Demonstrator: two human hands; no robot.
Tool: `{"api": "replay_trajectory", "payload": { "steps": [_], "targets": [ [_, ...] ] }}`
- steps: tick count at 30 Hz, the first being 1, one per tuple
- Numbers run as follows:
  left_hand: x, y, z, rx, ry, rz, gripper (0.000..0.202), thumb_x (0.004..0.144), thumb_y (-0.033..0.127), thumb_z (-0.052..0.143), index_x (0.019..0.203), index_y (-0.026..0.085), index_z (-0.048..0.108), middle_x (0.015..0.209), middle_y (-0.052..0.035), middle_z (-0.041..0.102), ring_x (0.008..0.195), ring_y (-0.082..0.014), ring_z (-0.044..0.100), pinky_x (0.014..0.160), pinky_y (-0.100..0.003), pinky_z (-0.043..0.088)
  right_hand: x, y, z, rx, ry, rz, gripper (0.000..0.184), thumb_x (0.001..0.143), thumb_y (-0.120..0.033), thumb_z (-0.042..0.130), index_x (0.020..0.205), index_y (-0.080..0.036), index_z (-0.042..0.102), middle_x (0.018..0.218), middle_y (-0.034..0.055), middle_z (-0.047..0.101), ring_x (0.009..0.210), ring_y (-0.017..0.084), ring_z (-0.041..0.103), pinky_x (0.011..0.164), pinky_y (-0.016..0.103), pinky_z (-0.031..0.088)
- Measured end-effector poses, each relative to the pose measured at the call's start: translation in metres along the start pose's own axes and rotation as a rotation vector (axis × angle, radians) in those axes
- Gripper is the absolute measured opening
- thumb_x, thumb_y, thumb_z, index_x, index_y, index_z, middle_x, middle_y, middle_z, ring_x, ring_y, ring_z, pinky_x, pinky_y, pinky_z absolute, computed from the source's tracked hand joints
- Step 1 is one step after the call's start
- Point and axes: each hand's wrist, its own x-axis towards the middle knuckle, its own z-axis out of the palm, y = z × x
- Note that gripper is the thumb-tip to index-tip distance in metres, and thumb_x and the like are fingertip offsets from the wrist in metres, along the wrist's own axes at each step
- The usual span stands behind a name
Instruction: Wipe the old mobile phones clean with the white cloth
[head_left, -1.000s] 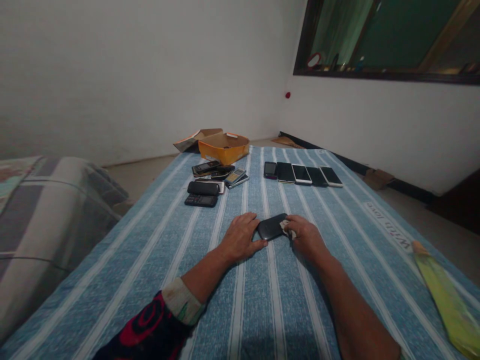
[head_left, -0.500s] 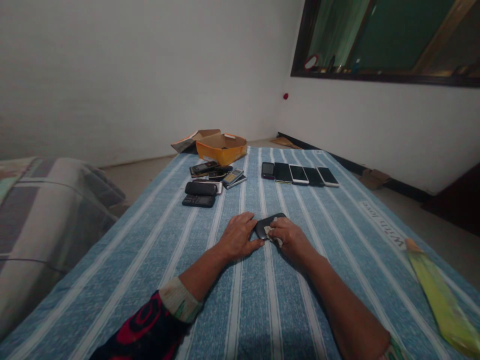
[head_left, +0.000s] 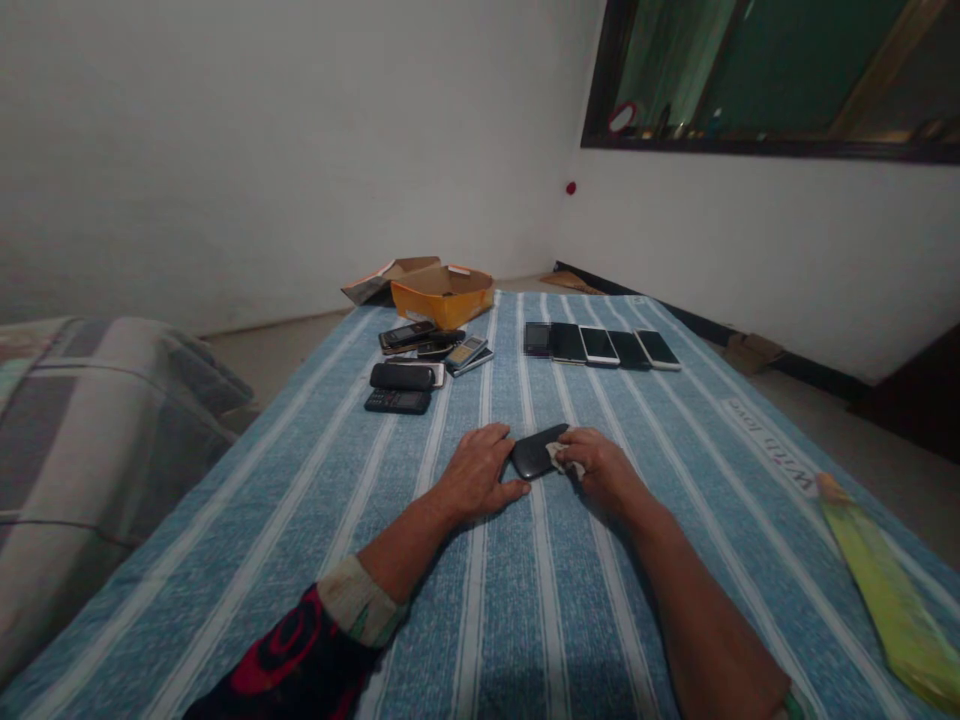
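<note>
Two bare hands work over one dark mobile phone (head_left: 536,455), which lies flat on the blue-and-white striped cloth (head_left: 439,600), in the middle of the near area. The left hand (head_left: 478,472) grasps the phone's left end, fingers at the far side and thumb along the near edge; the right hand (head_left: 604,472) pinches one crumpled, whitish wipe (head_left: 561,458) against the phone's right end. Beyond the hands to the right, five phones lie side by side in one row: a small dark handset (head_left: 538,340) at the left end, then a black phone (head_left: 568,342), a white-framed phone (head_left: 600,345), another black phone (head_left: 629,350) and a white-edged phone (head_left: 658,349). To the left is one loose cluster of handsets, overlapping too much for a sure count; one black keypad phone (head_left: 397,401) lies nearest, and one silver keypad phone (head_left: 466,353) rests on another handset. Behind the cluster stands one open orange cardboard box (head_left: 439,306); one yellow-green packet (head_left: 889,600) lies at the right. The phone between the hands is a slim slab with rounded corners, set at a slant, its right end farther away; its upper face is smooth, dark grey to black and faintly shiny. Whether that face is screen or back cannot be told.
</note>
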Motion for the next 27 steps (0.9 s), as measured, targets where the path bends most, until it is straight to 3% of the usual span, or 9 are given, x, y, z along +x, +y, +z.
{"api": "replay_trajectory", "payload": {
  "steps": [4, 15, 18, 24, 27],
  "targets": [
    [0.000, 0.000, 0.001, -0.008, 0.009, -0.003, 0.052, 0.074, 0.043, 0.072, 0.116, 0.015, 0.061, 0.134, -0.0187, 0.054, 0.128, -0.0365, 0.048, 0.107, -0.053, 0.037, -0.001, 0.004, -0.001, -0.027, -0.005, -0.033, 0.026, 0.083, -0.002, 0.055, 0.087, -0.020, 0.074, 0.101, 0.0075, 0.070, 0.098, 0.019, 0.060, 0.085, 0.031, 0.047],
    [0.001, -0.003, 0.004, 0.017, 0.035, 0.017, 0.048, 0.078, 0.046, 0.066, 0.113, 0.013, 0.062, 0.131, -0.0208, 0.056, 0.126, -0.0362, 0.050, 0.105, -0.053, 0.040, 0.013, -0.043, 0.016, -0.004, -0.052, -0.154, 0.017, 0.086, -0.007, 0.057, 0.083, -0.017, 0.072, 0.091, 0.0072, 0.068, 0.096, 0.020, 0.057, 0.085, 0.032, 0.047],
    [0.001, -0.003, 0.002, 0.010, 0.035, 0.023, 0.050, 0.077, 0.048, 0.066, 0.114, 0.014, 0.061, 0.132, -0.0202, 0.056, 0.126, -0.0377, 0.050, 0.104, -0.055, 0.040, 0.010, -0.034, 0.011, 0.021, -0.054, -0.109, 0.020, 0.086, -0.007, 0.057, 0.084, -0.019, 0.072, 0.094, 0.0066, 0.069, 0.099, 0.019, 0.058, 0.085, 0.031, 0.047],
    [0.001, -0.003, 0.002, -0.005, 0.024, 0.014, 0.054, 0.074, 0.045, 0.070, 0.118, 0.015, 0.060, 0.136, -0.0196, 0.054, 0.128, -0.0384, 0.048, 0.107, -0.055, 0.038, -0.001, 0.009, -0.008, -0.040, -0.033, 0.119, 0.029, 0.079, 0.001, 0.056, 0.083, -0.021, 0.075, 0.101, 0.0057, 0.071, 0.098, 0.019, 0.061, 0.084, 0.029, 0.047],
    [0.001, -0.003, 0.002, -0.004, 0.031, 0.015, 0.054, 0.074, 0.045, 0.071, 0.117, 0.015, 0.061, 0.134, -0.0192, 0.055, 0.128, -0.0380, 0.048, 0.106, -0.055, 0.038, -0.002, 0.017, -0.010, -0.054, -0.038, 0.110, 0.027, 0.081, -0.002, 0.056, 0.083, -0.021, 0.075, 0.100, 0.0058, 0.071, 0.095, 0.018, 0.062, 0.083, 0.029, 0.048]
  ]
}}
